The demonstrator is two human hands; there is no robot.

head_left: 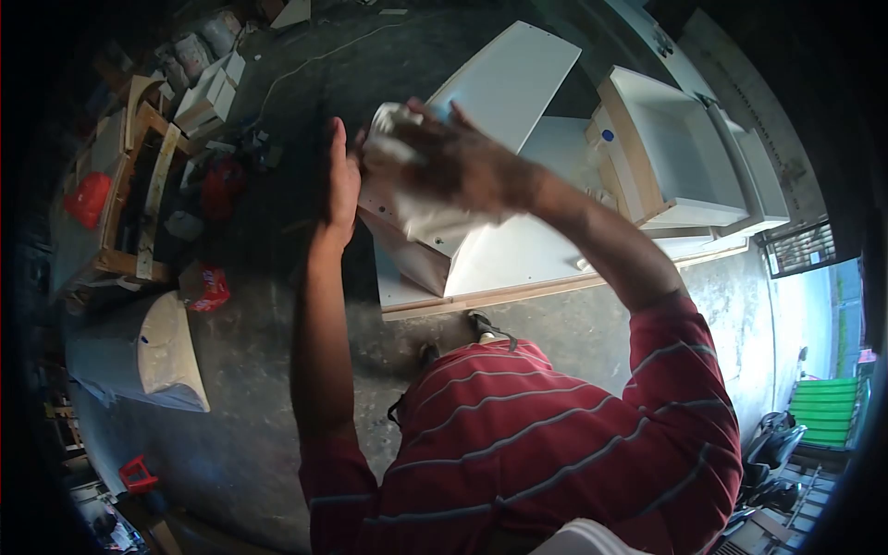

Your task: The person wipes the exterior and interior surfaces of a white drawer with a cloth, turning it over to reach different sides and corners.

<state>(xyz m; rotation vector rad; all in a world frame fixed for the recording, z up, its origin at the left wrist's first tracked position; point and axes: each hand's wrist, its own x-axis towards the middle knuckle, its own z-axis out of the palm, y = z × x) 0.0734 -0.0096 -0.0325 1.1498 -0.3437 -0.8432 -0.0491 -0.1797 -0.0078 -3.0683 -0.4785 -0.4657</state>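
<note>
The fingers of the right hand (453, 162) are curled tight around a white cloth (407, 176), pressing it on a white board (504, 88). The left hand (340, 180) is flat, its fingers straight and together, touching the board's edge just beside the cloth. The board tilts up over other white panels (518, 254) lying on the gray floor (259, 342). A white drawer box (671, 153) sits near on the right.

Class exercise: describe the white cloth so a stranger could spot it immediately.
Start at the white panels stacked on the concrete floor. Above their near-left corner, the right hand grips a crumpled white cloth. Unlike the flat, rigid boards, it is soft, bunched and held aloft.
</note>
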